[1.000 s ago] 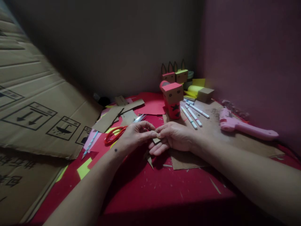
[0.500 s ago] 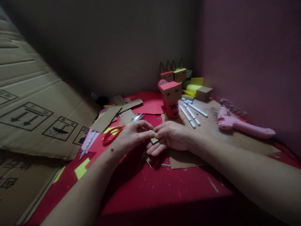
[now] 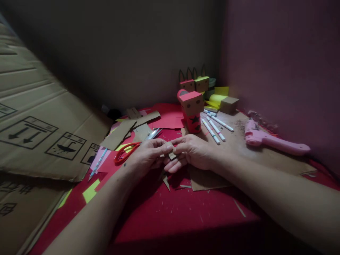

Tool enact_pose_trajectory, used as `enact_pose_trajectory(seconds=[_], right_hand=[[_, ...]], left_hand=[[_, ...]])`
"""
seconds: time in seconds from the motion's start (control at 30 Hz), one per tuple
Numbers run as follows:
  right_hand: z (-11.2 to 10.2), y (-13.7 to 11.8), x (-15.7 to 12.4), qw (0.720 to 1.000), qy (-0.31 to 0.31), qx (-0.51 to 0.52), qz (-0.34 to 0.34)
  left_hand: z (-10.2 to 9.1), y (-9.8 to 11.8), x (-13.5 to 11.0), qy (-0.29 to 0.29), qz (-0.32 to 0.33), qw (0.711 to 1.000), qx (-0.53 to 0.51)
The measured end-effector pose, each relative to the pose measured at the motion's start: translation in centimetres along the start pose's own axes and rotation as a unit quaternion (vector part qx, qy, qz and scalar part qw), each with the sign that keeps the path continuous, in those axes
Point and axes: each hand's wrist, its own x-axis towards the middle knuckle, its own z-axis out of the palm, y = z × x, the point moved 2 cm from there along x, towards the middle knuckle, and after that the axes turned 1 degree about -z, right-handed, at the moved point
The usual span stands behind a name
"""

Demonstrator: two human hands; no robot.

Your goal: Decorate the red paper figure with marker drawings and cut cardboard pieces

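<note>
Between my two hands, just above the red table, is a small cardboard piece. My left hand pinches it from the left with thumb and fingers. On the other side my right hand grips it too, its lower fingers curled underneath, palm partly up. Fingers cover much of the piece. Orange-handled scissors lie beside my left wrist, blades pointing away. A thin pointed cardboard scrap rests on the table below my hands. Beyond them stands a red paper figure with a box-shaped cardboard head.
Several white markers lie on a cardboard sheet at right, near a pink glue gun. Two eared figures and a yellow paper roll stand behind. Cardboard strips and a large carton are at left.
Both hands stay on the cardboard piece, with the left fingers shifted to cover more of it. The whole view has moved slightly; the objects on the table stay put.
</note>
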Motion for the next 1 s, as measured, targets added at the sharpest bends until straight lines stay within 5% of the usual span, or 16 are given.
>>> enact_pose_trajectory(seconds=[0.27, 1.0], right_hand=[[-0.1, 0.16, -0.18, 1.0, -0.013, -0.001, 0.01], [-0.12, -0.07, -0.16, 0.999, -0.029, 0.019, -0.004]], left_hand=[[-0.19, 0.26, -0.02, -0.033, -0.016, 0.999, -0.001], [-0.2, 0.33, -0.32, -0.008, 0.032, 0.999, 0.038]])
